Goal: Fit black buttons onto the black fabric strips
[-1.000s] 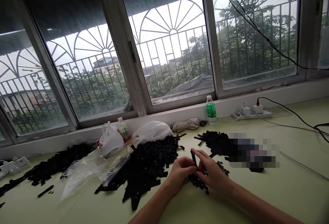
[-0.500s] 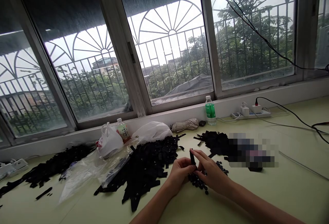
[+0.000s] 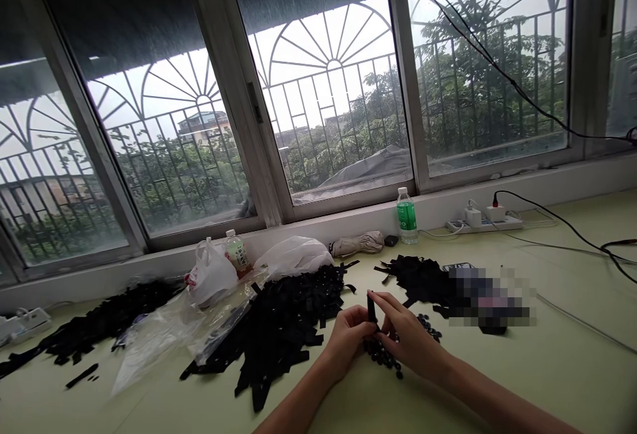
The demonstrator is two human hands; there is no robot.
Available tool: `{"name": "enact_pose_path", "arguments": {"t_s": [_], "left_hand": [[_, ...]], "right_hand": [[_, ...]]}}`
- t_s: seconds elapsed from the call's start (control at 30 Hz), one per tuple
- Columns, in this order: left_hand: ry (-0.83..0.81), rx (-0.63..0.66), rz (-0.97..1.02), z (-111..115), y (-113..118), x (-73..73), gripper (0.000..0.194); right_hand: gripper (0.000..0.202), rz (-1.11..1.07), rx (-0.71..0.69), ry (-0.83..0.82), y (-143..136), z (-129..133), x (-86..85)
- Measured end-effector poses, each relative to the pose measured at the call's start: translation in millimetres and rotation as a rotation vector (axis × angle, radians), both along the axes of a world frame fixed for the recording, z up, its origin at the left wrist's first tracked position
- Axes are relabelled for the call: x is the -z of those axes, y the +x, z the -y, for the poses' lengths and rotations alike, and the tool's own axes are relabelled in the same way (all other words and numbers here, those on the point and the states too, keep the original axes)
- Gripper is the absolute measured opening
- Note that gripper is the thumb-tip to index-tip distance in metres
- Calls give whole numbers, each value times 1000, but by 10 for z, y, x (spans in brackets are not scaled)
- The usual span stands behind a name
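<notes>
A narrow black strip (image 3: 371, 308) stands upright between my two hands. My left hand (image 3: 349, 336) has its fingers curled and pinches the strip's lower end. The fingertips of my right hand (image 3: 405, 331) touch the strip near its top and lower down. Small dark round pieces (image 3: 383, 356) lie on the table just under and behind my hands. To the left of my hands spreads a large pile of black strips (image 3: 279, 321). Another black pile (image 3: 415, 278) lies beyond my right hand.
Along the window wall stand a green-labelled bottle (image 3: 407, 216), a white bag (image 3: 212, 275), a second bottle (image 3: 237, 253) and a power strip (image 3: 505, 223). Cables cross the right side of the pale green table (image 3: 572, 367). A third black pile (image 3: 107, 318) lies far left.
Both hands keep nearly the same pose around the strip. The camera view has shifted very slightly.
</notes>
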State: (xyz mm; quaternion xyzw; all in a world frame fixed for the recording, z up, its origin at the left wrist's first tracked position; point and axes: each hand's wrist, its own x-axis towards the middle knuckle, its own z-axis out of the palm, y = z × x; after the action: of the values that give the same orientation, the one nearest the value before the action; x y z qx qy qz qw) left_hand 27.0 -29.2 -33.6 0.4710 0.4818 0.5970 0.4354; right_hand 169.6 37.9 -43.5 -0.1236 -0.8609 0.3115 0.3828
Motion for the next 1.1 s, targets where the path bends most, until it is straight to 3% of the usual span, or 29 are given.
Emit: {"name": "enact_pose_path", "arguments": {"t_s": [0.2, 0.4, 0.6, 0.83, 1.1], "left_hand": [[-22, -6, 28, -3, -3, -3, 14], [-19, 2, -3, 8, -1, -18, 24], [-10, -35, -17, -12, -16, 27, 27], [14, -112, 148, -49, -73, 70, 29], [-2, -114, 224, -74, -89, 101, 33]], "right_hand": [[59, -66, 30, -58, -12, 9, -32], [26, -140, 210, -160, 59, -61, -160], [32, -138, 261, -278, 134, -158, -238], [20, 186, 204, -79, 220, -434, -112], [18, 366, 271, 91, 120, -377, -1]]}}
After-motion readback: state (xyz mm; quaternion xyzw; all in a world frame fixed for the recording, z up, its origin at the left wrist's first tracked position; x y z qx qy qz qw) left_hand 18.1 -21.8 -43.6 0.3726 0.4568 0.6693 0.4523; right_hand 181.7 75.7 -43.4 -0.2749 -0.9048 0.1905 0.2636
